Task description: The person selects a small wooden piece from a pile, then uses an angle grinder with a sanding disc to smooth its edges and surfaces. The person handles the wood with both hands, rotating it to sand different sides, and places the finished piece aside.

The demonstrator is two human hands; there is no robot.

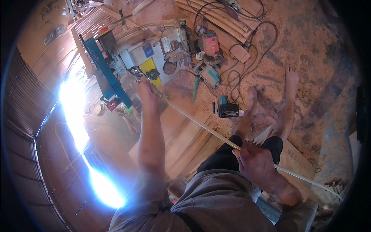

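left hand [145, 89] outstretched, right hand [253, 162] near lap, both gripping long wooden strip [201, 125].

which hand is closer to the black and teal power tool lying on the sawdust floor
Right. The right hand grips the long wooden strip just below the power tool; the left hand is farther off, by the saw machine.
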